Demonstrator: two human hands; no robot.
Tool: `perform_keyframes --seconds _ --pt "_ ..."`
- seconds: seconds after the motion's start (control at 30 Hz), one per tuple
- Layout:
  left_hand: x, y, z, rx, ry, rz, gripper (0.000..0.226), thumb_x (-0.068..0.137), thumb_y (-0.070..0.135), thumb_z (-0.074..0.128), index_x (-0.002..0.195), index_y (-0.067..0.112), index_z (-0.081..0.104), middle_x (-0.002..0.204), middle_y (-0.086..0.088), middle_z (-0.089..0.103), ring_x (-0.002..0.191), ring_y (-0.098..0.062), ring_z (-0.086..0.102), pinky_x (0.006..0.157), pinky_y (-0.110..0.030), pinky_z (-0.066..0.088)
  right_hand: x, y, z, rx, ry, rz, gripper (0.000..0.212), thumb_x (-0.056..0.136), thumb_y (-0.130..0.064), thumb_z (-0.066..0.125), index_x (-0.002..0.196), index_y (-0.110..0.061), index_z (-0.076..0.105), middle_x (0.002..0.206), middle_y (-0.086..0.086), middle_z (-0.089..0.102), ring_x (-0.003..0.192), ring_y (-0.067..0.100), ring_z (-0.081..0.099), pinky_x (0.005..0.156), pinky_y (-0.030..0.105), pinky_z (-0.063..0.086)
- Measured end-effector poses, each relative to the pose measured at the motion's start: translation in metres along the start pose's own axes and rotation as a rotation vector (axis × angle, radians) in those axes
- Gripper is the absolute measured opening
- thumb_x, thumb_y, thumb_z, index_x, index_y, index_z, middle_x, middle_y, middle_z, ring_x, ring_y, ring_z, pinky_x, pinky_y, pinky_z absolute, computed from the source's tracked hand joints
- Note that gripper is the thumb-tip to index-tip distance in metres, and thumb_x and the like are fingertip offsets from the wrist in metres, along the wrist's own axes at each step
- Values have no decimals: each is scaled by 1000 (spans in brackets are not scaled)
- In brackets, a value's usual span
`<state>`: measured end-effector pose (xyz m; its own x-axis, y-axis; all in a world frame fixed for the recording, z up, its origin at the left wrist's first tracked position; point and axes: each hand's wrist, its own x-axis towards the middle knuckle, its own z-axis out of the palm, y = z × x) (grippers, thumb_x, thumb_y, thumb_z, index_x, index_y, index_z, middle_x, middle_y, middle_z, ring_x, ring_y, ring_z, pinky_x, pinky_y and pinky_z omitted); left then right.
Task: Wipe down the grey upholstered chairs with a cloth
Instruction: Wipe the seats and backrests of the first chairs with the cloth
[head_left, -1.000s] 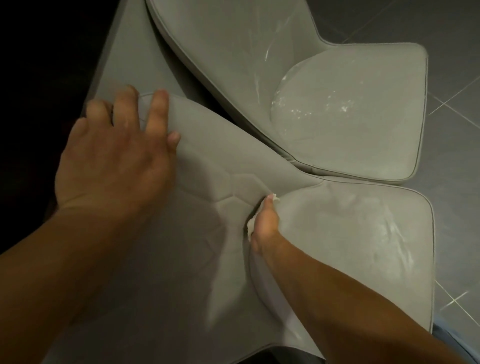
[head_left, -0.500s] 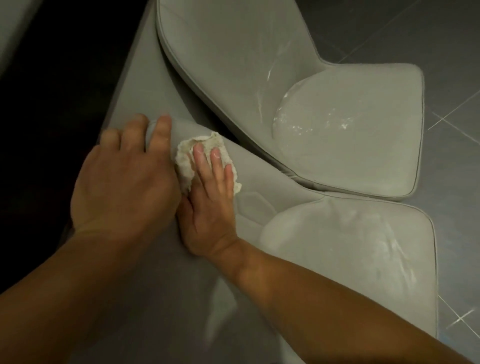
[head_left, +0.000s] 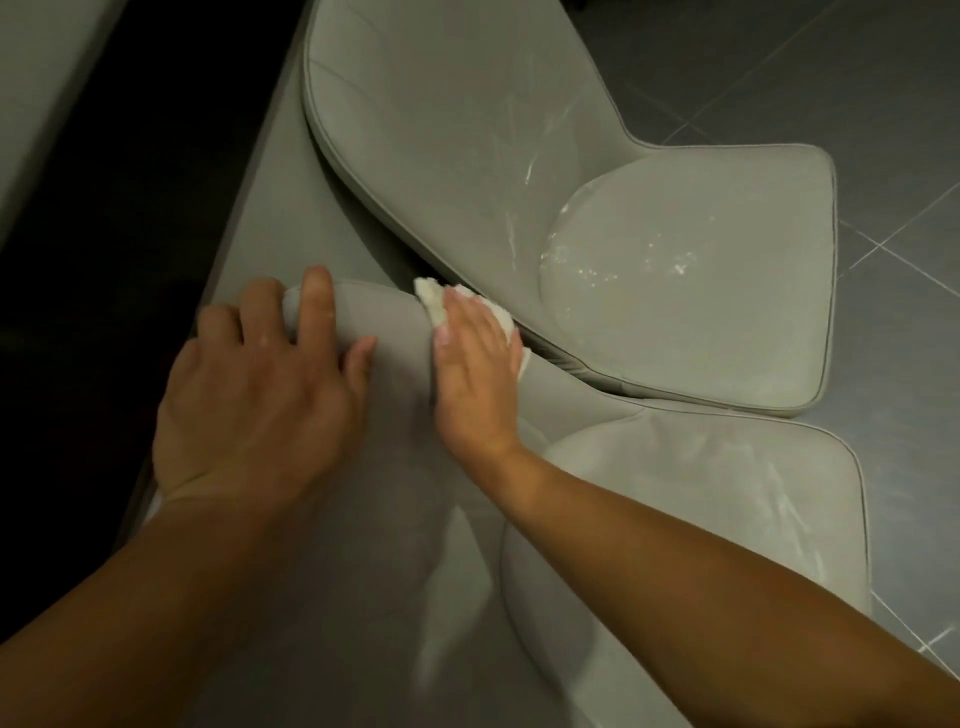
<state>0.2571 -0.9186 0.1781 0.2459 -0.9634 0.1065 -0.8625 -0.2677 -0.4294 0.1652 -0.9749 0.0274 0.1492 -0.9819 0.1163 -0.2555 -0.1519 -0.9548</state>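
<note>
Lighting dim overall. Left edge falls into near-black shadow. Pale sheen and white streaks catch light on the far chair seat (head_left: 691, 270). Forearms at the bottom edge appear stretched by wide-angle distortion. Slight softness throughout; no glare.

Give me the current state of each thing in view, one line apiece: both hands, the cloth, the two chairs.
left hand: grips the top edge of the near chair's backrest, fingers curled over it.
right hand: flat, fingers straight, presses the cloth on the backrest edge.
cloth: white, bunched, mostly under the right hand.
near chair: held; faint white streaks on its seat.
far chair: untouched; white smears and specks on seat and backrest.
</note>
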Motion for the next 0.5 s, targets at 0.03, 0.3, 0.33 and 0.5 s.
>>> perform_keyframes --seconds 0.03,0.3,0.33,0.5 --pt "0 1 -1 4 -7 -4 60 101 48 40 146 9 41 124 -30 50 95 -49 50 72 -51 45 3 -6 2 -9 5 -16 45 102 -41 25 143 -30 41 145 -9 46 137 8 33 117 44 15" --pt "7 7 -4 52 -67 -85 50 103 49 37 137 12 43 110 -26 52 89 -44 51 70 -47 46 21 86 -47 -175 -279 219 51 104 -45 23 129 -19 58 124 9 63 115 29 56 97 38 42" --pt "7 7 -6 54 -86 -94 51 103 49 37 137 12 43 109 -26 52 89 -43 51 70 -47 45 17 104 -62 -201 -314 344 50 104 -45 24 128 -19 60 125 10 63 117 30 56 97 37 42" --pt "8 9 -6 29 -40 -112 51 101 48 42 133 9 48 105 -27 51 86 -43 48 69 -48 42 4 138 -103 -291 -317 505 41 105 -36 31 118 -15 63 115 12 67 106 31 60 81 31 40"
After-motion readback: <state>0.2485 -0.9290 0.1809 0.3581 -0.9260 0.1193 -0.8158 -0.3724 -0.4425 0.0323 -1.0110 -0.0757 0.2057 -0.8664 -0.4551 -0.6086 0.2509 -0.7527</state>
